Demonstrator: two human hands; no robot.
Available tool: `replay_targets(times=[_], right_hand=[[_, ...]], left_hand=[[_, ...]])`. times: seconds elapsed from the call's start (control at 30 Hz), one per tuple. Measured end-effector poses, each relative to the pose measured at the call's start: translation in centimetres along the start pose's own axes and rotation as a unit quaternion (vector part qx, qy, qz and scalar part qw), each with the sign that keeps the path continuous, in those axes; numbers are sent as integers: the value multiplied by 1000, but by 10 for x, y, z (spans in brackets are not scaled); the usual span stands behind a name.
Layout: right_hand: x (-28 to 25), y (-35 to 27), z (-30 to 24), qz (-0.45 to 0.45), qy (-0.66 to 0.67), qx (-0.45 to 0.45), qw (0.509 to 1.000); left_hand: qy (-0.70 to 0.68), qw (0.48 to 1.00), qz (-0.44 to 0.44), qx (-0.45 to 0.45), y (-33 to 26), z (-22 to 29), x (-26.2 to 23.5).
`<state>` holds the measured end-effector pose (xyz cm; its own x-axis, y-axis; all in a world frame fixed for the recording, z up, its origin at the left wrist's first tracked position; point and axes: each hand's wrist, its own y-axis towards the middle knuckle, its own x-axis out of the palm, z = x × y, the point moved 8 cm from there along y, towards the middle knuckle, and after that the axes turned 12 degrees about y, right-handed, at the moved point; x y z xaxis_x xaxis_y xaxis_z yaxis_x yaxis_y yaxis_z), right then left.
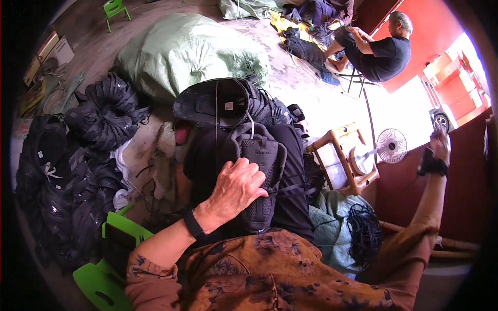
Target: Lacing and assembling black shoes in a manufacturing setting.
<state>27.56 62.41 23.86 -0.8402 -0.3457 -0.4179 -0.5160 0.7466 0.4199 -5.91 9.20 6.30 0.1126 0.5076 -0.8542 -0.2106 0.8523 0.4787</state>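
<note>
A black shoe upper (262, 155) lies over my lap, its tongue facing up and its toe toward me. My left hand (238, 184) is closed on its left side, the thumb pressed over the tongue. Beyond it, another black shoe upper (210, 106) rests at my knees with its opening showing a small white label. A pale cord (252, 124) stands up between the two uppers. Far out to the right, my right hand (441, 145) is raised at the end of a stretched arm, fingers together; what they hold, if anything, is too small to make out.
Piles of black shoe uppers (106, 111) lie at left, beside a green plastic chair (124, 228). A large pale green sack (181, 52) sits ahead. At right are a bamboo stool (340, 155), a small fan (391, 145) and bundled black laces (364, 233). A person (381, 52) sits farther off.
</note>
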Motion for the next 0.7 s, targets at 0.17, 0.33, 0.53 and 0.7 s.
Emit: replay_targets(times=[0.17, 0.33, 0.53, 0.7], right_hand=[[12, -86, 90, 113, 367, 77, 920], [255, -179, 64, -16, 340, 320, 884], [421, -253, -53, -423, 318, 338, 778], [424, -245, -69, -405, 344, 384, 755]], left_hand=[[-13, 999, -41, -6, -5, -6, -4], [-66, 992, -109, 10, 1, -4, -11], [-40, 994, -103, 3, 1, -1, -5], [2, 996, -92, -5, -1, 10, -7]])
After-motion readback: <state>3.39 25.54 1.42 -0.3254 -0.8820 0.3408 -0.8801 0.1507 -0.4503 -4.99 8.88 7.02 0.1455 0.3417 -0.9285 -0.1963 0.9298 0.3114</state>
